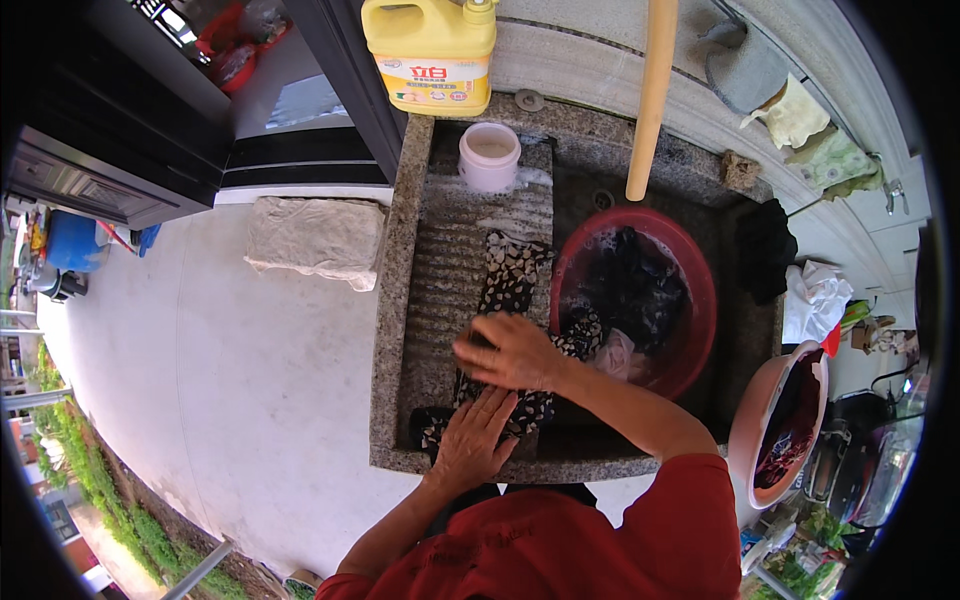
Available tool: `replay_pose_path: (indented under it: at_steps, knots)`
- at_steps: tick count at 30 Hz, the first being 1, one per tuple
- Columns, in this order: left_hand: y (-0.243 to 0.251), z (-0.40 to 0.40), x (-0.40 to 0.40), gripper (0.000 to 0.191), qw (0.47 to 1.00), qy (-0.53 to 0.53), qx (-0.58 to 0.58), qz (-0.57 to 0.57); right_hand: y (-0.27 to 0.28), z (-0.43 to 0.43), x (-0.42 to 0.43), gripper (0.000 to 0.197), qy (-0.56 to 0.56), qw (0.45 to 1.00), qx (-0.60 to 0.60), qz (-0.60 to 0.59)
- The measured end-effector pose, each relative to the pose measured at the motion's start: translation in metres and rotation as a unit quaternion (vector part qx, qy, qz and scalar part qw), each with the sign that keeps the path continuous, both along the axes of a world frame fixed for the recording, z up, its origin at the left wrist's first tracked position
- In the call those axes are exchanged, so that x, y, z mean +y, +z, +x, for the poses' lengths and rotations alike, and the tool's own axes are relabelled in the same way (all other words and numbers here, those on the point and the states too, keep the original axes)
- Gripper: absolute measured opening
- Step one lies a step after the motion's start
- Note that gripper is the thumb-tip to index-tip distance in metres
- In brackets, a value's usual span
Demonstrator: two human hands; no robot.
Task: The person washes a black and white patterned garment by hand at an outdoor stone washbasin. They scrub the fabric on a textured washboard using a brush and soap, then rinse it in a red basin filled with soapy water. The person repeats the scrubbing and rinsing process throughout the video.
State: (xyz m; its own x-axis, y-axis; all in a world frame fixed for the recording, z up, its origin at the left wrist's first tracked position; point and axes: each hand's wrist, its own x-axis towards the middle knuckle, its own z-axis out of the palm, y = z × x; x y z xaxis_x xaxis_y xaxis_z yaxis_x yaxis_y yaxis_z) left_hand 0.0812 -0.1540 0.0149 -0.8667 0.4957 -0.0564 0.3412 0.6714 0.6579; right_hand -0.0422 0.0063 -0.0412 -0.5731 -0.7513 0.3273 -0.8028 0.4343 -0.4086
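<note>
A wet black garment with a light speckled print [511,277] lies along the ribbed washboard [442,247] of a stone sink, one part trailing over into a red basin [711,300]. My left hand [474,442] lies flat on the garment's near end, fingers spread. Above it, my right hand [514,352] curls over a brownish object on the cloth, perhaps a scrubbing brush, mostly hidden by the fingers. Dark clothes [637,285] and a pale pink cloth [616,356] sit in the basin's sudsy water. Suds surround a pinkish-white tub [489,157] at the washboard's far end.
A yellow detergent jug [431,60] stands on the sink's back rim [585,124]. A wooden pole [652,97] reaches over the sink. Black cloth [765,247] hangs on the right edge, near a pink tub of clothes [742,427]. Cloths [791,112] hang along the wall.
</note>
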Motion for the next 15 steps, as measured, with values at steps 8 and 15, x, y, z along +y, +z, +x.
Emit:
replay_pose_path:
  at_steps: [8, 15]
  knots:
    - [0.003, 0.001, -0.001, 0.077, 1.000, -0.005, -0.028, -0.003, -0.054, -0.134, 0.064, 0.052, -0.617, 0.744, -0.013, -0.255]
    - [0.005, -0.009, 0.004, 0.076, 0.998, -0.006, -0.051, -0.036, -0.139, -0.009, 0.117, 0.052, -0.503, 0.864, 0.023, 0.012]
